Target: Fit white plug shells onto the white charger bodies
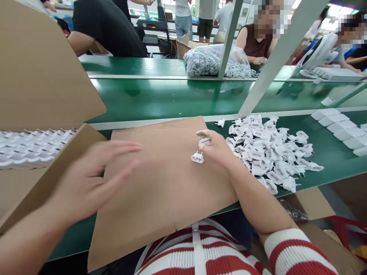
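My right hand (215,147) is closed in a pinch on a small white plug part (204,141) over the right edge of a flat cardboard sheet (160,191). Another white plug part (197,157) lies on the cardboard just left of that hand. A pile of the same white plug parts (266,152) spreads over the green table to the right. My left hand (94,179) hovers blurred above the cardboard's left side, fingers stretched out and holding nothing. It is beside an open cardboard box (40,91) with rows of white parts (31,147) inside.
A green conveyor belt (160,97) runs behind the table, crossed by two slanted grey bars (275,57). A clear bag of white parts (212,61) sits on the far side, where other people work. White rectangular housings (338,126) line the right edge.
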`<state>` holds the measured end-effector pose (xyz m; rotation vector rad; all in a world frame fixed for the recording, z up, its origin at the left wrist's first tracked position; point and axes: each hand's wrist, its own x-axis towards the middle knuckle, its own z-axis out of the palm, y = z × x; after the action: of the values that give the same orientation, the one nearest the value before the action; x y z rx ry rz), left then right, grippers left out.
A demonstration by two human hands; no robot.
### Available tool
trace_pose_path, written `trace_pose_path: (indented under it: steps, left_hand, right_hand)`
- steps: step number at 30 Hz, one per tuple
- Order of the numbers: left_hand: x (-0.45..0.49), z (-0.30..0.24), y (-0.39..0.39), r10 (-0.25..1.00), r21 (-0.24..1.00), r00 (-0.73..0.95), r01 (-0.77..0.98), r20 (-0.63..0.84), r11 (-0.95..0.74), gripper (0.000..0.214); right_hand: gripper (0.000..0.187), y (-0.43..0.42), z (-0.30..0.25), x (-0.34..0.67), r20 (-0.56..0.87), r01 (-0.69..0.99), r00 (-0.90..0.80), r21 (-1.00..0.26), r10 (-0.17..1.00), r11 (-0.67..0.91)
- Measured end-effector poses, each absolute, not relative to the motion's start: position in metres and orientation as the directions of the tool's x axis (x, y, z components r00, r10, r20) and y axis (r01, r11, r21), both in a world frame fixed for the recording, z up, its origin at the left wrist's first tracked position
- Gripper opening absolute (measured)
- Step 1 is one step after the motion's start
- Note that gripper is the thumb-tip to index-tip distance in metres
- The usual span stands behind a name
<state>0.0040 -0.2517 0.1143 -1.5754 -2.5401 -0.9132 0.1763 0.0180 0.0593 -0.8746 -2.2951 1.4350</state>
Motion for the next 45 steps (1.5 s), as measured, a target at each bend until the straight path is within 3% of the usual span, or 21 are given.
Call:
trace_pose_path:
  steps: [2, 5, 8, 11, 15, 18, 20, 22, 25, 28, 30, 32, 35, 39, 42, 45]
  left_hand:
    - [0.013, 0.087, -0.223, 0.926, 0.525, -0.336, 0.827, 0.170, 0.203, 0.051]
    - [0.031, 0.051, -0.175, 0.983, 0.576, -0.181, 0.805, 0.010, 0.142, 0.052]
    - [0.048, 0.029, -0.127, 0.994, 0.611, -0.075, 0.791, 0.075, 0.013, 0.038]
    - [0.064, 0.016, -0.084, 0.976, 0.637, -0.103, 0.770, 0.194, -0.045, 0.023]
    - [0.071, 0.000, -0.054, 0.933, 0.709, -0.224, 0.703, 0.282, -0.045, 0.017]
    - [0.061, -0.008, -0.055, 0.926, 0.755, -0.189, 0.642, 0.327, -0.136, 0.033]
    - [0.052, -0.011, -0.060, 0.901, 0.729, -0.216, 0.670, 0.376, -0.143, 0.051]
    - [0.045, -0.013, -0.063, 0.888, 0.676, -0.282, 0.735, 0.364, -0.044, 0.073]
    - [0.044, -0.013, -0.062, 0.946, 0.586, -0.258, 0.805, 0.196, 0.099, 0.099]
    - [0.048, -0.010, -0.060, 0.992, 0.490, -0.074, 0.871, 0.102, 0.014, 0.093]
    - [0.051, -0.007, -0.059, 0.994, 0.441, 0.048, 0.893, 0.095, -0.085, 0.086]
    - [0.053, -0.005, -0.059, 0.987, 0.403, 0.133, 0.902, 0.090, -0.158, 0.082]
    - [0.052, -0.005, -0.060, 0.978, 0.353, 0.187, 0.912, 0.093, -0.208, 0.077]
    - [0.049, -0.007, -0.060, 0.975, 0.330, 0.204, 0.917, 0.092, -0.223, 0.077]
    - [0.048, -0.006, -0.061, 0.975, 0.329, 0.208, 0.917, 0.085, -0.224, 0.078]
    - [0.050, -0.003, -0.061, 0.981, 0.340, 0.176, 0.921, 0.075, -0.192, 0.079]
  right_hand:
    - [0.063, 0.014, 0.063, 0.180, -0.029, 0.461, -0.793, -0.681, 0.608, 0.569]
    - [0.065, 0.014, 0.069, 0.182, -0.026, 0.522, -0.796, -0.534, 0.605, 0.665]
    - [0.054, 0.021, 0.071, 0.183, 0.140, 0.483, -0.722, -0.599, 0.678, 0.638]
    - [0.044, 0.027, 0.070, 0.182, 0.335, 0.367, -0.611, -0.683, 0.718, 0.631]
    - [0.041, 0.023, 0.075, 0.181, 0.380, 0.280, -0.572, -0.743, 0.727, 0.608]
    - [0.039, 0.010, 0.083, 0.192, 0.390, 0.292, -0.635, -0.679, 0.667, 0.674]
    - [0.033, -0.004, 0.082, 0.211, 0.447, 0.295, -0.688, -0.547, 0.571, 0.783]
    - [0.028, -0.020, 0.073, 0.239, 0.498, 0.341, -0.701, -0.394, 0.510, 0.854]
    - [0.028, -0.040, 0.043, 0.286, 0.517, 0.601, -0.563, -0.279, 0.645, 0.749]
    - [0.033, -0.042, 0.008, 0.322, 0.431, 0.847, -0.290, -0.299, 0.854, 0.439]
    - [0.038, -0.033, -0.008, 0.336, 0.373, 0.909, -0.149, -0.314, 0.916, 0.275]
    - [0.043, -0.020, -0.015, 0.341, 0.340, 0.924, -0.103, -0.315, 0.935, 0.216]
    - [0.047, -0.001, -0.015, 0.339, 0.318, 0.914, -0.134, -0.327, 0.939, 0.241]
    - [0.039, 0.016, -0.012, 0.337, 0.309, 0.858, -0.208, -0.398, 0.928, 0.325]
    - [0.029, 0.017, -0.013, 0.341, 0.369, 0.760, -0.322, -0.448, 0.872, 0.470]
    - [0.020, 0.004, -0.018, 0.353, 0.470, 0.679, -0.286, -0.516, 0.835, 0.523]
